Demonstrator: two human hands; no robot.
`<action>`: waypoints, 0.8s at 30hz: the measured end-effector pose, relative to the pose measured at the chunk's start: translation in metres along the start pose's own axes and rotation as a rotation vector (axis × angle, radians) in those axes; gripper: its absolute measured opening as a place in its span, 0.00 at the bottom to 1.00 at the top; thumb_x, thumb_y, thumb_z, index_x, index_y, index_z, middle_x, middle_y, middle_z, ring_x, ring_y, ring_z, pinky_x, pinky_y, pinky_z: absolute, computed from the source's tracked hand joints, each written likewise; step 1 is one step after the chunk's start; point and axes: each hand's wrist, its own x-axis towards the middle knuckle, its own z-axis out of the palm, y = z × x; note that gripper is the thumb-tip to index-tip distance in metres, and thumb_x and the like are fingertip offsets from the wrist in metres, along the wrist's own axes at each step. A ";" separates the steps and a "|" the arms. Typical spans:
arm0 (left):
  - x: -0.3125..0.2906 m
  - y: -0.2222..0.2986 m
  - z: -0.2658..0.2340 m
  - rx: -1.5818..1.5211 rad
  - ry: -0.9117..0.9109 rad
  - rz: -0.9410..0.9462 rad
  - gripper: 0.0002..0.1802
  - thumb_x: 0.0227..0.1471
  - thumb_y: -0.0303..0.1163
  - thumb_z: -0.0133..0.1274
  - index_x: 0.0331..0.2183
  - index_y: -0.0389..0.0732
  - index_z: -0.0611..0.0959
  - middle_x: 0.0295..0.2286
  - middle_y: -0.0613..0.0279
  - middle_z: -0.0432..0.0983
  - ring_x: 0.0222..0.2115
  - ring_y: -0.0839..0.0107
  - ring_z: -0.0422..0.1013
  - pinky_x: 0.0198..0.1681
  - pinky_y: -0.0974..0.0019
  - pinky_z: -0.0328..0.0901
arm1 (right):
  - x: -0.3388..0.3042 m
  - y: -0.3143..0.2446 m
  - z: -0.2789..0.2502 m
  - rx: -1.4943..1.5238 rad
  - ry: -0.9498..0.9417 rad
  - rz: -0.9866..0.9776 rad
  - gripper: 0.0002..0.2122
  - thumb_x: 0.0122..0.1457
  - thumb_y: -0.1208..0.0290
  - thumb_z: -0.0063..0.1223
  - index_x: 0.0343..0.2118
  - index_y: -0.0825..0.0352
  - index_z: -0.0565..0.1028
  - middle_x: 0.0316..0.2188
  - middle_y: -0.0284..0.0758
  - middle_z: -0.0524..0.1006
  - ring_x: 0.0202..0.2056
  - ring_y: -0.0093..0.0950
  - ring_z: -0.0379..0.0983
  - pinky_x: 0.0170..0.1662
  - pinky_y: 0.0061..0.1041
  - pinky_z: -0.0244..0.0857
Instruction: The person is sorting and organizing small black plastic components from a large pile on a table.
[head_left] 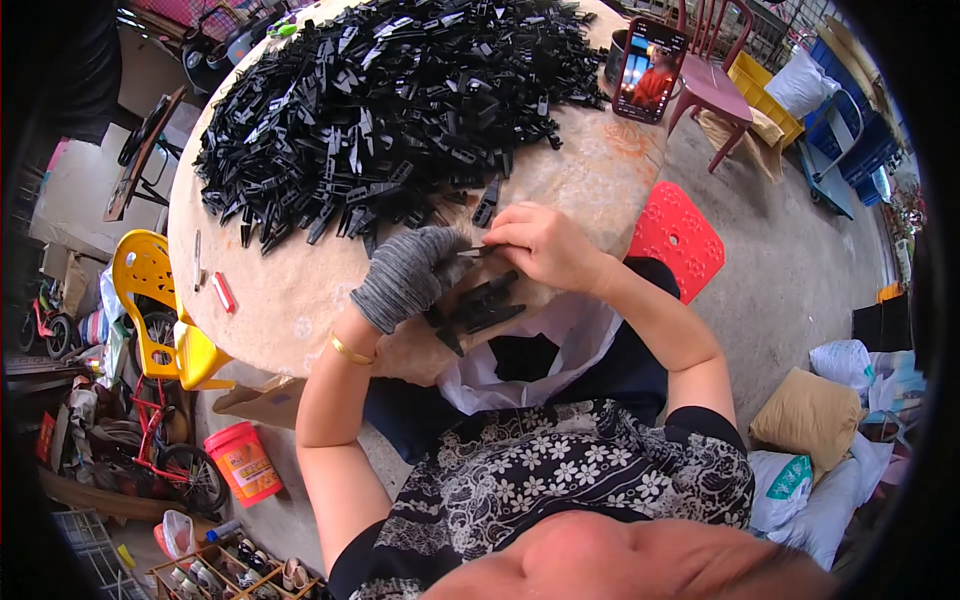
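A grey knitted glove covers my left hand (410, 274), its fingers closed on a small black plastic part (483, 251) at the table's near side. My right hand (548, 244) is bare and pinches the other end of that part. A light, shiny sliver shows between the hands, too small to name. Several loose black parts (484, 304) lie just below my hands, close to the table edge. Beyond them rises a large heap of similar black plastic parts (390, 110) on the cloth-covered round table (600, 170). An open white plastic bag (592, 335) sits at my lap.
A white-and-red tool (222, 292) and a slim pen-like thing (197, 262) lie on the table's left. A phone (650, 72) stands at its far right. Around it are a red stool (676, 240), a yellow chair (150, 300) and a red bucket (243, 463).
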 end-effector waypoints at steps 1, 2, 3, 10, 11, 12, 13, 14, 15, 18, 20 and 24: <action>0.000 0.002 -0.001 0.005 -0.008 -0.002 0.11 0.44 0.35 0.59 0.33 0.43 0.82 0.26 0.53 0.77 0.26 0.54 0.73 0.30 0.58 0.67 | 0.000 0.000 0.000 0.001 0.007 -0.007 0.09 0.44 0.81 0.58 0.31 0.68 0.78 0.31 0.37 0.77 0.35 0.37 0.73 0.39 0.30 0.68; 0.000 0.003 -0.002 0.011 -0.017 -0.005 0.12 0.44 0.35 0.59 0.33 0.43 0.82 0.26 0.53 0.77 0.26 0.54 0.73 0.30 0.58 0.67 | -0.001 -0.001 0.000 0.002 0.014 -0.014 0.09 0.44 0.81 0.58 0.32 0.68 0.78 0.31 0.38 0.77 0.34 0.37 0.73 0.39 0.31 0.68; 0.000 0.005 -0.002 0.023 -0.020 -0.012 0.11 0.45 0.35 0.59 0.33 0.43 0.82 0.26 0.53 0.77 0.26 0.54 0.73 0.30 0.57 0.67 | -0.001 -0.001 0.000 0.002 0.021 -0.021 0.10 0.44 0.81 0.58 0.32 0.68 0.78 0.31 0.38 0.77 0.34 0.37 0.73 0.39 0.31 0.68; 0.006 0.015 -0.004 0.240 -0.095 -0.013 0.11 0.45 0.37 0.56 0.33 0.44 0.81 0.24 0.53 0.77 0.26 0.52 0.74 0.29 0.55 0.67 | -0.002 -0.007 -0.004 0.040 0.000 0.083 0.14 0.44 0.82 0.58 0.37 0.67 0.77 0.30 0.39 0.77 0.33 0.37 0.73 0.38 0.32 0.68; 0.009 0.018 -0.006 0.284 -0.118 -0.017 0.12 0.45 0.37 0.56 0.33 0.43 0.80 0.23 0.53 0.77 0.27 0.52 0.74 0.30 0.54 0.67 | -0.001 -0.010 -0.005 0.049 -0.009 0.104 0.15 0.44 0.81 0.58 0.37 0.67 0.76 0.30 0.39 0.77 0.33 0.38 0.73 0.38 0.33 0.67; 0.012 0.020 -0.008 0.301 -0.162 -0.025 0.12 0.44 0.36 0.57 0.33 0.43 0.80 0.24 0.54 0.77 0.26 0.53 0.74 0.29 0.55 0.67 | 0.000 -0.011 -0.005 0.057 -0.019 0.124 0.15 0.43 0.81 0.57 0.38 0.66 0.76 0.30 0.39 0.77 0.34 0.38 0.73 0.38 0.34 0.67; 0.017 0.022 -0.011 0.318 -0.207 -0.033 0.12 0.42 0.36 0.57 0.33 0.43 0.80 0.24 0.55 0.76 0.26 0.54 0.74 0.29 0.56 0.67 | 0.002 -0.011 -0.005 0.040 -0.014 0.104 0.15 0.43 0.81 0.57 0.38 0.66 0.76 0.30 0.39 0.77 0.34 0.38 0.73 0.38 0.34 0.67; 0.022 0.024 -0.014 0.334 -0.251 -0.041 0.13 0.41 0.35 0.58 0.33 0.43 0.80 0.25 0.56 0.76 0.26 0.55 0.74 0.28 0.57 0.67 | 0.004 -0.009 -0.004 0.023 -0.009 0.084 0.16 0.43 0.81 0.57 0.39 0.66 0.76 0.30 0.38 0.77 0.33 0.38 0.73 0.38 0.34 0.67; 0.027 0.027 -0.015 0.410 -0.307 -0.043 0.13 0.42 0.35 0.58 0.34 0.44 0.80 0.24 0.55 0.77 0.26 0.54 0.74 0.27 0.56 0.67 | 0.005 -0.008 -0.004 0.006 -0.002 0.062 0.16 0.43 0.81 0.57 0.39 0.66 0.75 0.30 0.38 0.77 0.33 0.38 0.73 0.38 0.34 0.67; 0.032 0.029 -0.020 0.410 -0.363 0.000 0.13 0.42 0.35 0.57 0.34 0.44 0.79 0.23 0.54 0.76 0.24 0.53 0.73 0.27 0.55 0.67 | 0.001 -0.003 -0.001 0.077 -0.003 0.103 0.16 0.44 0.81 0.57 0.39 0.66 0.75 0.29 0.38 0.77 0.33 0.39 0.73 0.38 0.34 0.66; 0.032 0.028 -0.024 0.385 -0.357 0.012 0.12 0.42 0.35 0.57 0.33 0.43 0.79 0.22 0.54 0.76 0.24 0.53 0.73 0.26 0.55 0.67 | 0.001 -0.004 -0.002 0.077 0.005 0.091 0.16 0.44 0.81 0.57 0.39 0.66 0.75 0.30 0.38 0.77 0.33 0.39 0.73 0.39 0.34 0.66; 0.026 0.027 -0.024 0.344 -0.347 -0.003 0.12 0.42 0.34 0.57 0.32 0.43 0.79 0.22 0.53 0.76 0.23 0.52 0.73 0.26 0.55 0.66 | -0.002 -0.003 0.002 0.068 0.031 0.095 0.15 0.44 0.81 0.57 0.38 0.66 0.75 0.28 0.38 0.76 0.33 0.39 0.72 0.38 0.34 0.66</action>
